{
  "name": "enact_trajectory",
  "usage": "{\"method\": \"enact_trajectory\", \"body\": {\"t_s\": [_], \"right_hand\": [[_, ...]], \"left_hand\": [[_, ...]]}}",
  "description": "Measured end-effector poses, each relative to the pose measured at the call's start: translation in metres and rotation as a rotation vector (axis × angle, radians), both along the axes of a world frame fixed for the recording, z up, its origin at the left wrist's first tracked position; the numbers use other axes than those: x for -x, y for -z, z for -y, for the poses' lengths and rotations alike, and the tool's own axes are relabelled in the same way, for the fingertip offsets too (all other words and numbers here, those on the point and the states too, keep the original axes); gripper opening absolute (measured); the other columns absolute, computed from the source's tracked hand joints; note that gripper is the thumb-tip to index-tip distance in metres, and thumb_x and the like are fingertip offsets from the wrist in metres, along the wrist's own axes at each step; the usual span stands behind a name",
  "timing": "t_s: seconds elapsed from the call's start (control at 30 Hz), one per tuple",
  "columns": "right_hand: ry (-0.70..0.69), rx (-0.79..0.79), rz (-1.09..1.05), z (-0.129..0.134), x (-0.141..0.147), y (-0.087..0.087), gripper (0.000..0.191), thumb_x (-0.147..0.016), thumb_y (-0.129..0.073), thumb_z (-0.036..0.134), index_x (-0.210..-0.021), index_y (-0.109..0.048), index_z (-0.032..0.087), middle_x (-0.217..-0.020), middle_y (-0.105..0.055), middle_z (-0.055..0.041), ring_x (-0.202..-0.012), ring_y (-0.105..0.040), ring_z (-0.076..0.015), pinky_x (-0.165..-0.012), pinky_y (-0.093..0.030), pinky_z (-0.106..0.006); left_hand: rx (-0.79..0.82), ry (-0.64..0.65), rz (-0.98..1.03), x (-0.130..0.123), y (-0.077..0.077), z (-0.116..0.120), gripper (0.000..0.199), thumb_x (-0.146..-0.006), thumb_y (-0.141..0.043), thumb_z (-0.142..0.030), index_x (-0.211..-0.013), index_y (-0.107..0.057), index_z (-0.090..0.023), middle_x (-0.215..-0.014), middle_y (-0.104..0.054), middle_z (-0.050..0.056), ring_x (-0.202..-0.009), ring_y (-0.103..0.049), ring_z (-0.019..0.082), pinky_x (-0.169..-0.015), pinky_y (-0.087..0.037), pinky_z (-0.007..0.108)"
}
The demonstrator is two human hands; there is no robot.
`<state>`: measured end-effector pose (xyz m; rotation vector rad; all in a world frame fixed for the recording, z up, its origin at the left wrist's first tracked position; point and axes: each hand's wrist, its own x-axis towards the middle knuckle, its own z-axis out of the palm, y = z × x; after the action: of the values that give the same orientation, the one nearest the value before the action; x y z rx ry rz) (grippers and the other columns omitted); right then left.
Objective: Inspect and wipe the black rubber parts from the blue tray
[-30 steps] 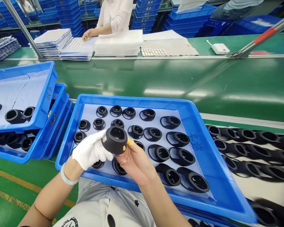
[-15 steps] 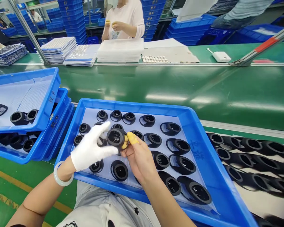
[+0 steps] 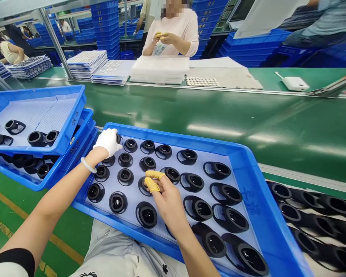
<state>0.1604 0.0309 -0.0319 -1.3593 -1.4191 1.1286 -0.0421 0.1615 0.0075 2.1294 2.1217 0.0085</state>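
My left hand (image 3: 107, 141), in a white glove, is at the far left corner of the blue tray (image 3: 173, 135). Its fingers are closed on a black, hollow, rounded plastic part (image 3: 119, 139), which they partly cover. Over the middle of the tray is my right hand (image 3: 164, 194), with yellow finger cots on thumb and forefinger. The two fingertips are apart and nothing shows between them. Just beneath them lies another black part (image 3: 143, 185), partly hidden. Similar parts, each with a glossy dark opening, stand in rows on the tray's white liner.
At left, stacked blue trays (image 3: 82, 111) hold more black parts. More rows of them (image 3: 314, 227) lie at right. A green conveyor surface (image 3: 173, 111) runs behind. Beyond it are paper stacks (image 3: 160, 69), a white device (image 3: 295, 83) and a co-worker (image 3: 173, 30).
The black part that was between both hands is gone from there. My left hand has moved to the tray's far left corner; my right hand has come away and dropped slightly. The view has shifted.
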Motion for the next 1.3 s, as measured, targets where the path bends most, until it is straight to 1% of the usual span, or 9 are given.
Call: {"method": "enact_trajectory", "body": {"t_s": [0.13,0.27,0.43,0.63,0.77,0.87,1.0,1.13,1.3], "right_hand": [[-0.078,-0.012,0.018,0.001,0.0,0.002,0.021,-0.084,-0.05,0.032,-0.097,-0.061,0.018,-0.087,-0.067,-0.0075,-0.074,-0.063,-0.0197,-0.067,-0.049,-0.033],[-0.094,-0.061,0.047,0.001,-0.001,0.001,0.019,-0.085,-0.048,0.027,-0.095,-0.061,0.018,-0.086,-0.068,-0.0066,-0.074,-0.062,-0.0193,-0.069,-0.047,-0.033],[-0.085,-0.155,0.136,0.001,-0.001,-0.005,0.019,-0.083,-0.045,0.019,-0.091,-0.062,0.019,-0.087,-0.067,-0.0058,-0.078,-0.06,-0.0191,-0.073,-0.046,-0.032],[-0.089,-0.2,0.166,0.002,0.0,-0.006,0.019,-0.084,-0.043,0.018,-0.088,-0.061,0.02,-0.087,-0.066,-0.006,-0.078,-0.059,-0.019,-0.072,-0.046,-0.032],[-0.044,-0.148,0.124,0.0,-0.003,0.0,0.019,-0.083,-0.045,0.019,-0.091,-0.062,0.019,-0.084,-0.066,-0.0055,-0.075,-0.06,-0.0186,-0.069,-0.047,-0.032],[0.079,-0.078,0.007,-0.002,-0.003,0.0,0.024,-0.083,-0.049,0.024,-0.105,-0.058,0.019,-0.089,-0.066,-0.0066,-0.079,-0.062,-0.0194,-0.072,-0.049,-0.033],[0.224,-0.017,-0.199,-0.001,0.002,-0.008,0.036,-0.086,-0.054,0.038,-0.116,-0.053,0.018,-0.1,-0.065,-0.0085,-0.08,-0.061,-0.019,-0.074,-0.049,-0.034],[0.2,-0.003,-0.471,0.007,0.007,-0.013,0.021,-0.087,-0.057,0.04,-0.09,-0.061,0.02,-0.081,-0.063,-0.0022,-0.07,-0.056,-0.0156,-0.07,-0.046,-0.03],[0.17,0.023,-0.74,0.015,0.007,-0.017,0.02,-0.084,-0.063,0.04,-0.077,-0.063,0.021,-0.071,-0.057,-0.0002,-0.066,-0.05,-0.0151,-0.063,-0.044,-0.029]], "left_hand": [[0.054,-0.01,-0.083,0.003,0.019,-0.029,0.043,-0.069,-0.073,-0.024,-0.106,-0.059,-0.007,-0.113,-0.059,0.022,-0.112,-0.053,0.033,-0.094,-0.043,0.038],[0.053,-0.023,-0.117,-0.004,0.034,-0.035,0.039,-0.076,-0.064,-0.018,-0.112,-0.056,-0.005,-0.118,-0.054,0.023,-0.112,-0.053,0.031,-0.092,-0.043,0.037],[-0.034,0.0,-0.085,-0.017,0.028,-0.028,0.035,-0.09,-0.036,-0.015,-0.121,-0.051,-0.005,-0.125,-0.049,0.025,-0.119,-0.046,0.033,-0.095,-0.039,0.044],[0.146,0.068,0.065,-0.035,0.036,-0.036,0.029,-0.088,-0.052,-0.032,-0.105,-0.064,-0.012,-0.107,-0.066,0.015,-0.098,-0.063,0.024,-0.084,-0.048,0.036],[0.152,0.028,0.143,-0.04,0.036,-0.041,0.024,-0.087,-0.051,-0.022,-0.098,-0.067,-0.008,-0.101,-0.069,0.017,-0.095,-0.065,0.025,-0.083,-0.049,0.037],[0.068,0.075,0.235,-0.041,0.015,-0.026,0.029,-0.085,-0.046,-0.017,-0.103,-0.068,-0.01,-0.104,-0.07,0.016,-0.095,-0.066,0.026,-0.083,-0.049,0.032],[-0.038,0.207,0.368,-0.048,-0.016,0.026,0.032,-0.084,-0.048,-0.023,-0.11,-0.067,-0.022,-0.11,-0.069,0.003,-0.097,-0.064,0.02,-0.09,-0.048,0.026],[-0.202,0.321,0.594,-0.054,-0.026,0.073,0.029,-0.083,-0.051,-0.02,-0.106,-0.068,-0.018,-0.102,-0.069,0.005,-0.096,-0.063,0.02,-0.092,-0.047,0.03],[-0.197,0.368,0.88,-0.059,-0.028,0.09,0.033,-0.086,-0.053,-0.036,-0.11,-0.066,-0.018,-0.106,-0.064,0.008,-0.099,-0.06,0.02,-0.092,-0.047,0.032]]}}
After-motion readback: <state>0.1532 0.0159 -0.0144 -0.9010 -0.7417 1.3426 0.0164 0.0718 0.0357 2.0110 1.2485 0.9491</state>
